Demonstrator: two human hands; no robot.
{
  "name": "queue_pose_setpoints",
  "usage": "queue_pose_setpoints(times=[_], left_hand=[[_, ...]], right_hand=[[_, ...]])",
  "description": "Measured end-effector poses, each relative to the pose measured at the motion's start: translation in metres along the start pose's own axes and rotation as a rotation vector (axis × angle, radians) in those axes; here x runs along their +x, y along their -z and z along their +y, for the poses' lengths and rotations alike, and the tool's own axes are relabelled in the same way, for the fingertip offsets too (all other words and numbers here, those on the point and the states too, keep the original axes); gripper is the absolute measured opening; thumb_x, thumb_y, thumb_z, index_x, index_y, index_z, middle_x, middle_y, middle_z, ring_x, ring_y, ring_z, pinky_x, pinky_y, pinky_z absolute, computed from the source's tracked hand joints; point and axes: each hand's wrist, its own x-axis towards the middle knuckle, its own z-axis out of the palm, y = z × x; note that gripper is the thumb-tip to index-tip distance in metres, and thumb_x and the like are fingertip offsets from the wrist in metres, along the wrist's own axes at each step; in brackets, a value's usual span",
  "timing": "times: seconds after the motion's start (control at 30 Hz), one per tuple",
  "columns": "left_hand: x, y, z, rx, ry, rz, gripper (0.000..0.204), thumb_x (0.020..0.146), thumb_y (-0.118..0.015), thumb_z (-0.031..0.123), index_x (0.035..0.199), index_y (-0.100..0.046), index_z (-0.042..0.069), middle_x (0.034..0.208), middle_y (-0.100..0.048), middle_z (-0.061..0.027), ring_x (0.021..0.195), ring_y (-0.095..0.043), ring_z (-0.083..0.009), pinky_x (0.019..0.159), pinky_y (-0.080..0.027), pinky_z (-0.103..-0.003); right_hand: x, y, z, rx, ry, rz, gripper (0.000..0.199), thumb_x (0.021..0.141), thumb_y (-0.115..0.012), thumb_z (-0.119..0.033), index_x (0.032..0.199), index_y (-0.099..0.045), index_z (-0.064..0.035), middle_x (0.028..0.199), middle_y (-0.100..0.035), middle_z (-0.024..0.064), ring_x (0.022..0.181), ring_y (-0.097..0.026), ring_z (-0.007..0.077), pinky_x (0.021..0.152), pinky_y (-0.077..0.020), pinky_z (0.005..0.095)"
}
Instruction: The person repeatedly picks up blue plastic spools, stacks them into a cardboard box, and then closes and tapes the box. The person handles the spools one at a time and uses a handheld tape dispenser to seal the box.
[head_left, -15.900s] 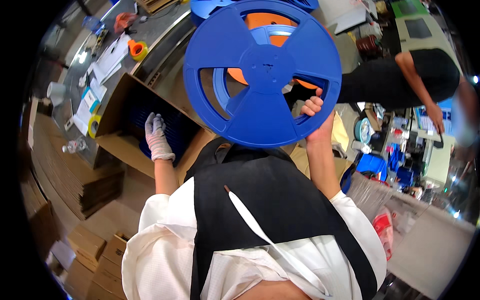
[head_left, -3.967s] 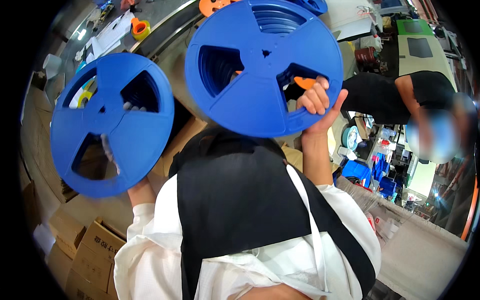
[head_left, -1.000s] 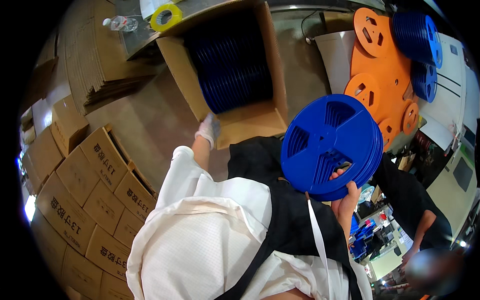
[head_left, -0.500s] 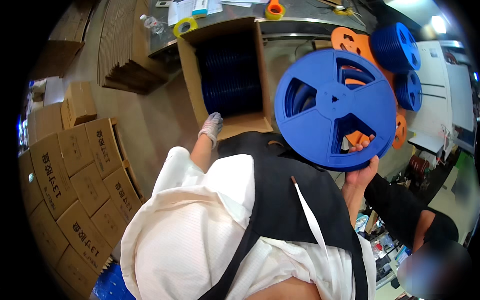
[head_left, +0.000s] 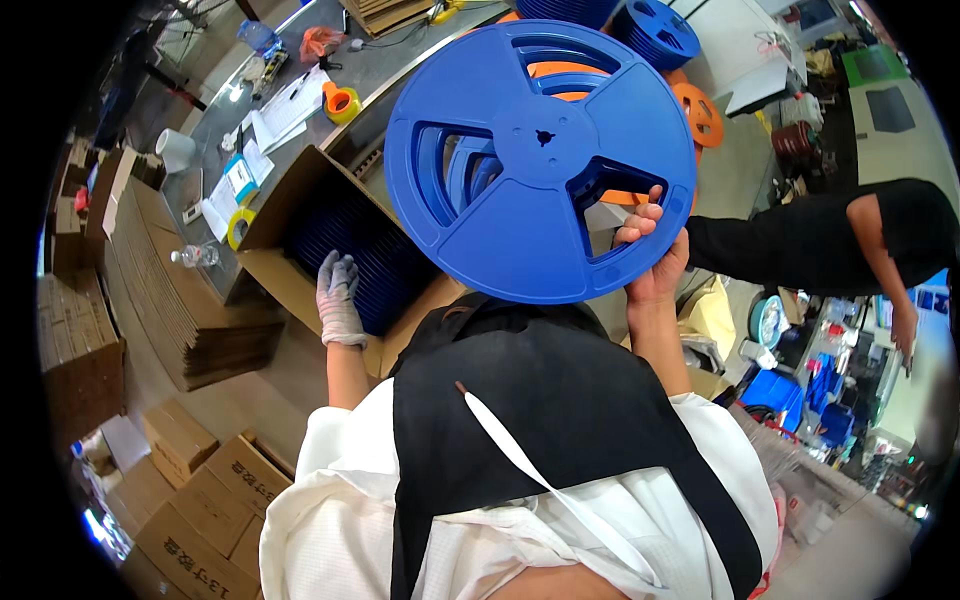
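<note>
A large blue plastic reel (head_left: 545, 180) with cut-out windows is up in front of me, and more blue rings show through its windows. My right hand (head_left: 650, 235) is bare and grips its lower right rim, fingers coming through a window. My left hand (head_left: 340, 300), in a pale glove, holds nothing; its fingers stretch out beside the open cardboard box (head_left: 277, 277). Inside that box stand packed blue reels (head_left: 350, 250), partly hidden by the held reel and the hand.
A metal table (head_left: 375, 45) bears papers, tape rolls (head_left: 341, 103) and a plastic bottle (head_left: 195, 256). Flattened cartons (head_left: 160, 290) lean at the left, above stacked boxes (head_left: 215, 515). Orange reels (head_left: 698, 115) and blue reels (head_left: 655, 35) stand beyond. Another person (head_left: 800, 240) works at the right.
My view has turned to the right. The held reel has moved left and now overlaps the box. My left hand has lifted from the box's near edge, fingers extended.
</note>
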Motion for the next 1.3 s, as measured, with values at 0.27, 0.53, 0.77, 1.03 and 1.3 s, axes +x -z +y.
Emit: queue_pose_setpoints(times=[0.27, 0.53, 0.77, 1.03, 1.3], left_hand=[[-0.044, -0.117, 0.11, 0.822, -0.872, -0.119, 0.044, 0.087, -0.065, 0.021, 0.126, -0.056, 0.001, 0.121, -0.059, -0.0203, 0.113, -0.056, -0.0325, 0.1, -0.042, -0.038], [-0.076, -0.174, 0.068, -0.032, 0.162, -0.816, 0.087, 0.085, -0.065, 0.014, 0.152, -0.01, 0.008, 0.134, -0.049, -0.0199, 0.118, -0.052, -0.0258, 0.096, -0.045, -0.035], [-0.071, -0.13, 0.096, -0.913, 0.515, -0.969, 0.066, 0.085, -0.062, 0.046, 0.137, -0.043, 0.01, 0.12, -0.054, -0.0153, 0.116, -0.051, -0.0309, 0.099, -0.046, -0.045], [-0.066, -0.116, 0.104, -1.163, 0.411, -1.049, 0.076, 0.083, -0.057, 0.055, 0.133, -0.04, 0.0, 0.116, -0.05, -0.0149, 0.111, -0.053, -0.028, 0.111, -0.033, -0.042], [-0.06, -0.101, 0.11, -1.041, 0.375, -0.955, 0.066, 0.09, -0.054, 0.044, 0.135, -0.038, 0.0, 0.114, -0.053, -0.0137, 0.105, -0.057, -0.0252, 0.107, -0.038, -0.041]], right_hand=[[-0.01, -0.031, 0.014, -0.216, 0.034, 0.078, 0.047, 0.085, -0.055, -0.017, 0.129, -0.048, -0.0004, 0.106, -0.065, 0.0166, 0.09, -0.066, 0.0283, 0.082, -0.0549, 0.0428], [-0.013, -0.082, 0.082, -0.661, -0.192, 0.14, 0.055, 0.082, -0.072, -0.016, 0.127, -0.046, 0.0028, 0.114, -0.063, 0.0213, 0.098, -0.066, 0.0284, 0.087, -0.0536, 0.0376], [-0.02, -0.054, 0.053, -0.882, -0.089, 0.488, 0.037, 0.088, -0.067, -0.014, 0.116, -0.053, 0.0047, 0.103, -0.065, 0.017, 0.092, -0.066, 0.0233, 0.081, -0.0548, 0.0343], [-0.022, -0.044, 0.035, -0.94, 0.19, 0.519, 0.033, 0.091, -0.059, -0.015, 0.115, -0.055, 0.0071, 0.104, -0.066, 0.019, 0.091, -0.067, 0.0259, 0.08, -0.0551, 0.0375], [-0.048, -0.033, -0.016, -0.642, 0.293, 0.327, 0.047, 0.09, -0.056, -0.017, 0.131, -0.047, 0.0029, 0.107, -0.065, 0.0142, 0.091, -0.066, 0.0234, 0.079, -0.0558, 0.0354]])
